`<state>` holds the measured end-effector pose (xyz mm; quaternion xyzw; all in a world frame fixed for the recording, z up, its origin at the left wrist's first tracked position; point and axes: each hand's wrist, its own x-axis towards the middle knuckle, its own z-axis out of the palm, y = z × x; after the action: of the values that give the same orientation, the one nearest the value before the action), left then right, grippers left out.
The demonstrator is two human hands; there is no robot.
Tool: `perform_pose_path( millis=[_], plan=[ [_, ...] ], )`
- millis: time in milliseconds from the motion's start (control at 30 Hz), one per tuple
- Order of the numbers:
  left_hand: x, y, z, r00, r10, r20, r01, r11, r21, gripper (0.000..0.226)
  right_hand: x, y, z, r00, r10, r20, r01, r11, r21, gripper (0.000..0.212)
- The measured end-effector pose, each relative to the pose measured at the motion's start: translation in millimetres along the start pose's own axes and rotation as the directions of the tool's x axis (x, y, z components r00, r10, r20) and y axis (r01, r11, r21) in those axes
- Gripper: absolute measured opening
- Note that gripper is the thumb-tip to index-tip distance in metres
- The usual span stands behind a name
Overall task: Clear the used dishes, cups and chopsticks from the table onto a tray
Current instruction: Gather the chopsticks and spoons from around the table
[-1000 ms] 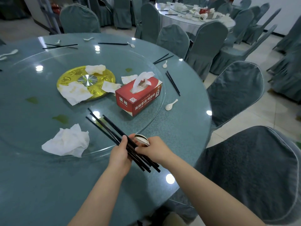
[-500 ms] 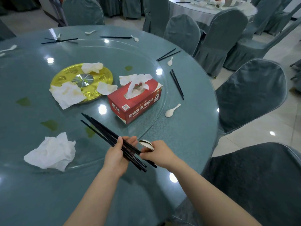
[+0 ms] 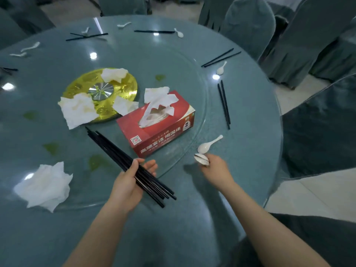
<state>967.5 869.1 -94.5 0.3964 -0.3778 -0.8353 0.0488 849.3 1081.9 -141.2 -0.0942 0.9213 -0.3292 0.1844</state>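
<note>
A bundle of black chopsticks (image 3: 131, 164) sits lower centre of the frame, clamped in the left hand (image 3: 128, 185), fingers curled around it; its tips point up-left over the glass turntable (image 3: 173, 60). To the right, the right hand (image 3: 216, 168) grips what appear to be stacked white spoons (image 3: 201, 159), blurred. A loose white spoon (image 3: 209, 144) lies just above that hand. A red tissue box (image 3: 163, 126) stands at centre. One chopstick pair (image 3: 224, 105) rests at right on the round table (image 3: 250, 132).
</note>
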Motion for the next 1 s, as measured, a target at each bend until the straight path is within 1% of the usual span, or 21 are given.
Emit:
perform_pose_path(
  millis=[33,100,133,200,300,333,400,433,467,533,633,700,800,900,1000],
  plan=[
    [1,-1,0,1.0,0.001,-0.015,-0.001,1.0,-0.003,0.024,13,7,-5,1.0,-0.025,-0.013,0.024,0.997,-0.071,0.016],
    [2,-5,-1,0.999,0.004,-0.048,-0.004,1.0,-0.011,0.024,39,19,-15,0.998,-0.048,-0.036,0.042,0.986,-0.16,0.037],
    [2,-6,-3,0.998,0.005,-0.065,-0.006,1.0,-0.015,0.024,51,23,-18,0.997,-0.052,-0.049,0.041,0.978,-0.203,0.043],
    [-1,-8,-8,0.995,0.0,-0.098,-0.002,1.0,-0.017,0.024,67,28,-19,0.998,-0.05,-0.035,0.036,0.947,-0.32,0.047],
    [-6,-11,-18,0.991,-0.008,-0.135,0.01,1.0,0.017,0.026,75,35,-14,0.995,-0.103,0.01,0.097,0.899,-0.428,0.039],
    [-7,-11,-21,0.989,-0.012,-0.147,0.016,1.0,0.025,0.026,72,36,-12,0.989,-0.143,0.024,0.139,0.881,-0.453,0.034],
    [-9,-11,-26,0.984,-0.02,-0.175,0.027,0.999,0.036,0.027,62,35,-5,0.971,-0.223,0.083,0.232,0.809,-0.541,0.023],
    [-10,-10,-29,0.983,-0.022,-0.185,0.028,0.999,0.034,0.027,54,33,0,0.962,-0.247,0.116,0.268,0.779,-0.567,0.02],
    [-11,-10,-30,0.982,-0.023,-0.188,0.029,0.999,0.027,0.027,45,32,4,0.958,-0.251,0.137,0.284,0.772,-0.569,0.018],
    [-13,-10,-34,0.983,-0.027,-0.18,0.028,1.0,0.004,0.028,25,31,13,0.967,-0.219,0.131,0.255,0.817,-0.517,0.017],
    [-16,-9,-40,0.989,-0.022,-0.144,0.017,0.999,-0.038,0.029,-7,29,20,0.992,-0.112,0.062,0.127,0.918,-0.376,0.016],
    [-19,-8,-44,0.994,-0.027,-0.103,0.022,0.999,-0.044,0.03,-29,25,20,0.998,-0.056,0.012,0.057,0.958,-0.282,0.012],
    [-27,-5,-54,0.998,-0.057,-0.024,0.057,0.998,-0.024,0.03,-67,15,19,0.998,0.005,-0.058,-0.014,0.988,-0.155,0.011],
    [-39,-1,-69,0.995,-0.093,0.049,0.092,0.996,0.02,0.03,-108,0,19,0.981,0.05,-0.185,-0.051,0.999,0.0,0.013],
    [-51,0,-84,0.988,-0.108,0.111,0.105,0.994,0.03,0.03,-147,-16,23,0.957,0.137,-0.255,-0.104,0.985,0.139,0.025]
  ],
)
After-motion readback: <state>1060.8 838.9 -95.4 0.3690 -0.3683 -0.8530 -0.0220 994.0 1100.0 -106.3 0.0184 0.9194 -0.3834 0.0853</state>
